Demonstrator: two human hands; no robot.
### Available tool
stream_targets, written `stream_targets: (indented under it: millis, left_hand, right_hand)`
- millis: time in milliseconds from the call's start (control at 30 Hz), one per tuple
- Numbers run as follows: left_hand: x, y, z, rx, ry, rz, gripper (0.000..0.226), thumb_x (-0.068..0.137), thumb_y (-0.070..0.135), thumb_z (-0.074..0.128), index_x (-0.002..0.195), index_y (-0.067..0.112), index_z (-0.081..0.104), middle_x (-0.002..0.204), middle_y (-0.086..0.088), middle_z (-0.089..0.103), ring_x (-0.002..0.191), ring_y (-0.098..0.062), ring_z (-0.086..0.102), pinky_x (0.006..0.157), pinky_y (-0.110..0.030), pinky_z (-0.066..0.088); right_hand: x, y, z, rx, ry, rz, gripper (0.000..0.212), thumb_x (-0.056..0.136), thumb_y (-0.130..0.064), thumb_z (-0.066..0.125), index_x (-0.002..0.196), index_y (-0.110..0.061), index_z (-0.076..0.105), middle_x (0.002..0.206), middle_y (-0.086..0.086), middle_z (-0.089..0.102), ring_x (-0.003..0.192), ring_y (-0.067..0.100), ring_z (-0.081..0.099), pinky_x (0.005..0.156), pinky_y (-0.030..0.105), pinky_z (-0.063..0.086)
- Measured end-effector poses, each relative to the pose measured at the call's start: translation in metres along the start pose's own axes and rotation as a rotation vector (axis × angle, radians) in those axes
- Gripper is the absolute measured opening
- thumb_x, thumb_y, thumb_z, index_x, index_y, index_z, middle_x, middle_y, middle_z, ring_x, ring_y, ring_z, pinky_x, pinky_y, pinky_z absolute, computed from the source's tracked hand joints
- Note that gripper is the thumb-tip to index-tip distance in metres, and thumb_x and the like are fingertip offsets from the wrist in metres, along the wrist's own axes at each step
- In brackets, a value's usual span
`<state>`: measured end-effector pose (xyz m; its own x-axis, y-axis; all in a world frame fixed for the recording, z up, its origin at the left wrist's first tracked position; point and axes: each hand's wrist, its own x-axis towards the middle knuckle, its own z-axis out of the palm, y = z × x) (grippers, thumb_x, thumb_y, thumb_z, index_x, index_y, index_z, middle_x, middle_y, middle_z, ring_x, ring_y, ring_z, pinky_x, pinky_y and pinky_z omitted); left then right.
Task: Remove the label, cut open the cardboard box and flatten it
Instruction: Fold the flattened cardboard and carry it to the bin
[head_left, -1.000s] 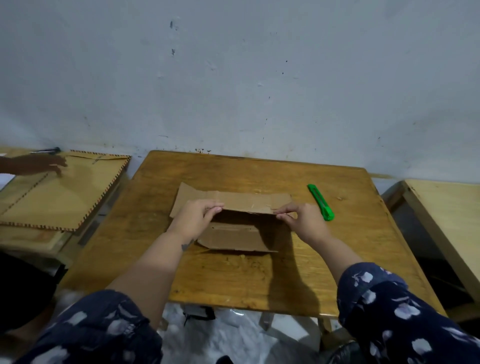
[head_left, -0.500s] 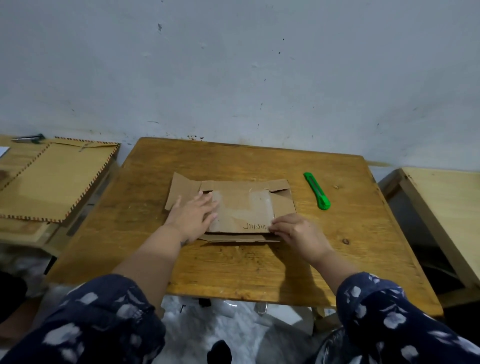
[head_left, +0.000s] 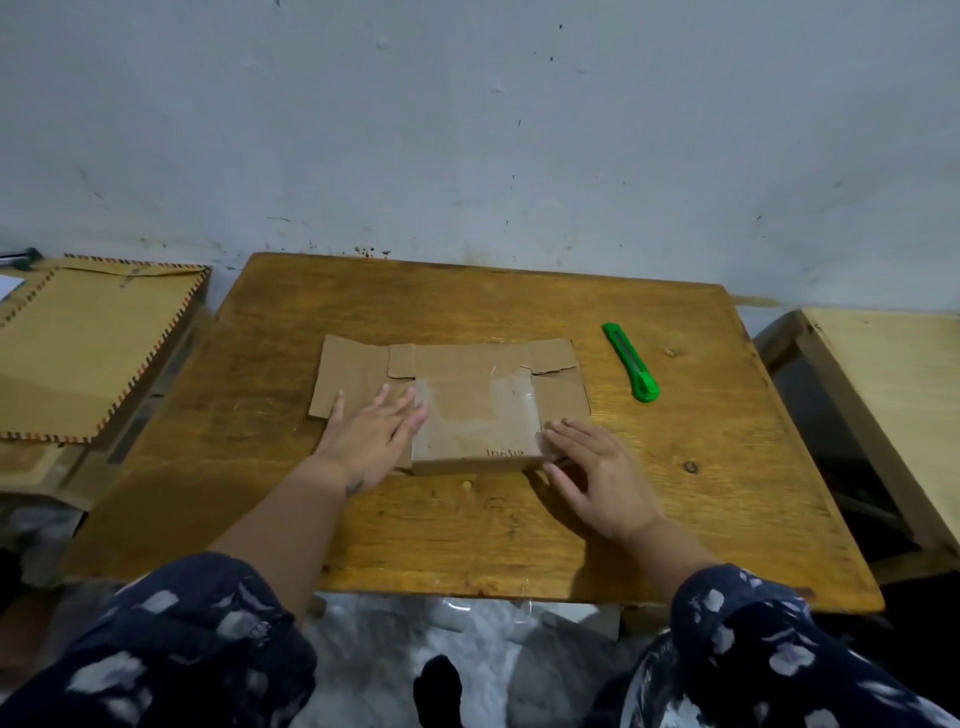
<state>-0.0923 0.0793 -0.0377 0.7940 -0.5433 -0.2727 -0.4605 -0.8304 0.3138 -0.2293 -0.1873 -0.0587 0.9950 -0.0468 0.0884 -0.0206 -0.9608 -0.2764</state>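
Note:
A brown cardboard box (head_left: 467, 395) lies folded flat in the middle of the wooden table (head_left: 519, 519), with clear tape across its top panel and handwriting near its front edge. My left hand (head_left: 371, 434) rests palm down on the box's left part, fingers spread. My right hand (head_left: 597, 467) lies flat at the box's front right corner, fingertips touching the cardboard. A green utility knife (head_left: 630, 362) lies on the table to the right of the box, apart from both hands.
A wooden board with notched edges (head_left: 88, 343) sits on a low stand at the left. A pale wooden table (head_left: 893, 384) stands at the right. A grey wall runs behind. White plastic lies on the floor below the table's front edge.
The raised cardboard panel has been folded down flat. Both hands moved from gripping its upper edge to lying on the flattened box. The other person's hand at the left is gone.

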Motion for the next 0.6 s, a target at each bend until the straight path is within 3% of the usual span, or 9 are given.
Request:
stream_targets:
  millis: [100,200,367,433,600]
  left_hand:
    - [0.007,0.001,0.001,-0.080,0.013,-0.046,0.099,0.069,0.076,-0.018,0.148,0.034,0.024,0.156,0.018,0.015,0.145,-0.004,0.000,0.116,-0.051,-0.012]
    - [0.007,0.004,0.002,-0.097,0.012,-0.048,0.081,0.083,0.071,-0.003,0.146,0.035,0.030,0.156,0.018,0.017,0.146,-0.005,0.002,0.116,-0.052,-0.011]
    - [0.012,0.017,0.011,0.086,0.271,-0.047,0.051,0.097,0.053,0.023,0.138,0.028,0.041,0.153,0.009,0.031,0.146,-0.012,0.011,0.115,-0.057,-0.005]
    - [0.018,0.027,0.012,0.134,0.308,-0.039,0.055,0.097,0.052,0.025,0.143,0.024,0.033,0.155,0.005,0.027,0.147,-0.012,0.008,0.115,-0.057,-0.004]
    - [0.040,0.044,0.017,0.199,0.215,-0.021,0.068,0.096,0.055,0.013,0.151,0.019,-0.003,0.160,0.002,-0.011,0.145,-0.014,-0.016,0.115,-0.056,-0.008]
  right_hand:
    - [0.017,-0.009,0.004,0.051,0.037,0.150,0.052,0.094,-0.047,0.045,0.142,-0.026,0.040,0.150,-0.007,0.039,0.142,0.008,0.027,0.119,0.035,0.016]
    - [0.030,-0.014,0.010,0.038,0.000,0.252,0.056,0.095,-0.045,0.045,0.146,-0.025,0.033,0.156,-0.007,0.027,0.146,0.009,0.015,0.120,0.039,0.011]
    - [0.034,-0.014,0.014,0.039,-0.048,0.277,0.056,0.096,-0.045,0.041,0.147,-0.024,0.029,0.159,-0.007,0.018,0.148,0.010,0.007,0.120,0.042,0.006]
    - [0.034,-0.012,0.014,0.030,-0.064,0.268,0.057,0.096,-0.047,0.039,0.148,-0.025,0.028,0.160,-0.008,0.016,0.148,0.009,0.005,0.119,0.042,0.005]
    - [0.034,-0.013,0.012,0.019,-0.062,0.270,0.057,0.096,-0.048,0.039,0.148,-0.026,0.027,0.160,-0.008,0.015,0.147,0.009,0.005,0.119,0.041,0.005]
